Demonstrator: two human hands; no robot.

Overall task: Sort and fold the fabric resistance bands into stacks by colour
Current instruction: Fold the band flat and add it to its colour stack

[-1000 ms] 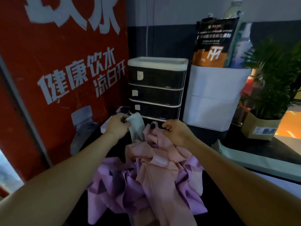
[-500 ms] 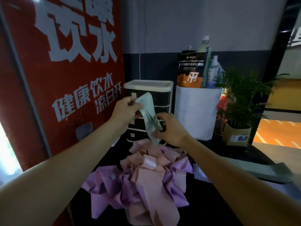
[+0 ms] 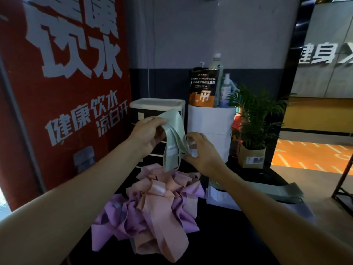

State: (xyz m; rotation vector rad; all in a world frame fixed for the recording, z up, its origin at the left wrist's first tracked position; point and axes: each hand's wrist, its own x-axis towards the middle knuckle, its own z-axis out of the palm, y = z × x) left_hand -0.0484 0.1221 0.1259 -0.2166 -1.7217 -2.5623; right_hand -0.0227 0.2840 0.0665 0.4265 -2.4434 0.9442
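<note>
Green band [image 3: 174, 138] hangs in the air above the middle of the bench [image 3: 219, 236], over the loose pile, held between both my hands. My left hand [image 3: 147, 134] grips its upper end with fingers curled round the fabric; my right hand [image 3: 202, 150] pinches its lower right edge near the white label. The hands are close together, apart only by the width of the band.

I judge the band light, soft and limp: it drapes and twists under its own weight and holds no shape. It looks like a closed loop of flat woven fabric, so it should not slip in a dry grip. I would take hold at the two ends of the loop and pull it flat before folding. Pinching one layer only would let the other sag.

Pink bands [image 3: 162, 205] and purple bands [image 3: 116, 220] lie tangled in one heap from the centre of the bench toward its near left edge. A flat green stack [image 3: 282, 192] lies near the right edge, beside a white pouch [image 3: 219, 196]. I judge that stack the likely destination.
</note>
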